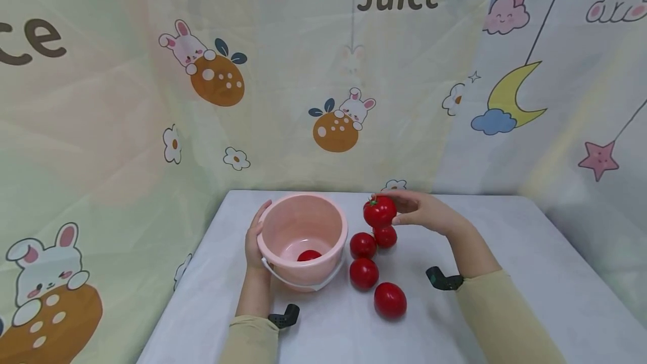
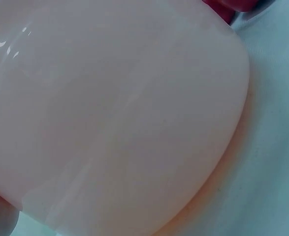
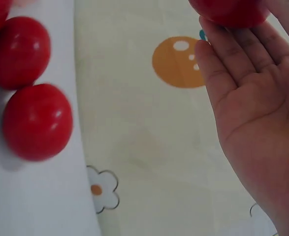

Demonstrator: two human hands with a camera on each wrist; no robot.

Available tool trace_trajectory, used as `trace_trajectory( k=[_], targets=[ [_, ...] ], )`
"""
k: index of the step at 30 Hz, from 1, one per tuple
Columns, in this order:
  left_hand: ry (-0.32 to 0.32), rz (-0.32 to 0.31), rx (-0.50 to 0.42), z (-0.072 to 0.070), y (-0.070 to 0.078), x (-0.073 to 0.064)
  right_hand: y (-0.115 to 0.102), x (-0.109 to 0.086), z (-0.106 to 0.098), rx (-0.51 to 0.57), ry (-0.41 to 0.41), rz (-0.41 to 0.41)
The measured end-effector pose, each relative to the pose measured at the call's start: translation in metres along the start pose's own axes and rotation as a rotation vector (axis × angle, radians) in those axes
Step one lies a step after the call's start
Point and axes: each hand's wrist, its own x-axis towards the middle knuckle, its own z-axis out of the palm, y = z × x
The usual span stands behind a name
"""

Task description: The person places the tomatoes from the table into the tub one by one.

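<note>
A person's two arms reach forward, pale yellow sleeves point(image 1: 505, 319) ending short of bare wrists. The left forearm point(image 1: 254, 294) runs nearly straight ahead; the left hand point(image 1: 252, 245) is upright, fingers curving forward and inward, though most of them appear hidden. The right forearm point(image 1: 475, 251) angles inward, its wrist bent, and the right hand point(image 1: 427, 215) is raised, fingers extended leftward, thumb below them, palm facing inward.
</note>
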Motion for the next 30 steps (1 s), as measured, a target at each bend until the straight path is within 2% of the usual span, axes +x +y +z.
trace_trajectory(
  k=[4, 10, 13, 20, 25, 30],
  targets=[
    [0.011, 0.004, 0.008, -0.003, -0.002, 0.001, -0.019, 0.021, 0.002, 0.014, -0.048, -0.026],
    [-0.015, 0.03, 0.036, -0.007, -0.007, 0.002, -0.041, 0.053, 0.01, 0.044, -0.207, -0.086],
    [-0.003, 0.013, 0.016, -0.004, -0.005, 0.001, -0.052, 0.069, 0.015, 0.036, -0.277, -0.093],
    [0.018, -0.032, 0.039, 0.0, 0.001, -0.002, -0.08, 0.103, 0.033, -0.084, -0.416, 0.0],
    [0.02, -0.037, 0.035, 0.0, 0.002, -0.001, -0.095, 0.124, 0.049, -0.16, -0.498, 0.024],
    [0.028, -0.033, 0.048, 0.001, 0.0, -0.002, -0.107, 0.139, 0.072, -0.262, -0.536, 0.064]
  ],
)
